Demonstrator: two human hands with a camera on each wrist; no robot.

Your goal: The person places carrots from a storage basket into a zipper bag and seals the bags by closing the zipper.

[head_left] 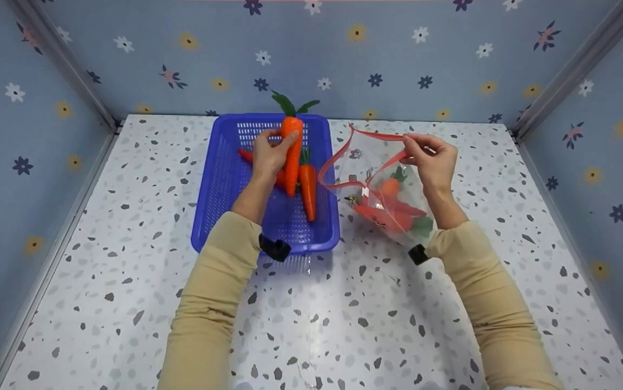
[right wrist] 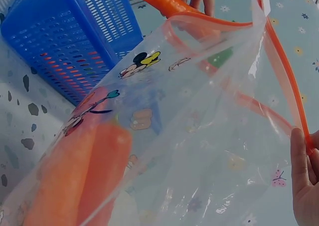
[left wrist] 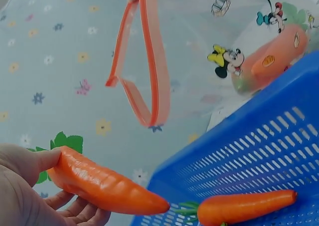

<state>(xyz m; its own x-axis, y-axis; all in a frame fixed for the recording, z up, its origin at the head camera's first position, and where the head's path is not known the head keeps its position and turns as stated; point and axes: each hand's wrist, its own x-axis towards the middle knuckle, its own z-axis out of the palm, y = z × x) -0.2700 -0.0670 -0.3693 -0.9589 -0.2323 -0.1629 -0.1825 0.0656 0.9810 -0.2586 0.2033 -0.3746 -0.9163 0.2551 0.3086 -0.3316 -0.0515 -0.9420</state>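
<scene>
My left hand (head_left: 269, 154) grips an orange toy carrot (head_left: 292, 146) with green leaves, thumb on one side and fingers on the other, above the blue basket (head_left: 337, 230). Below it another carrot (head_left: 308, 192) lies in the basket, along with red pieces (head_left: 245, 155) partly hidden by the hand. My right hand (head_left: 435, 162) pinches the red zip edge of a clear cartoon-printed bag (head_left: 368, 145), whose mouth gapes toward the basket. Inside the bag are a carrot (head_left: 390, 188) and red, pepper-like pieces (head_left: 395, 218). The left wrist view shows the held carrot (left wrist: 104, 183) with its tip pointing right.
The basket and bag stand side by side on a speckled white table (head_left: 317, 319). Flower-patterned panels (head_left: 311, 59) rise at the back and both sides. A black wrist camera (head_left: 274, 247) sits at the left cuff, another (head_left: 419, 254) at the right.
</scene>
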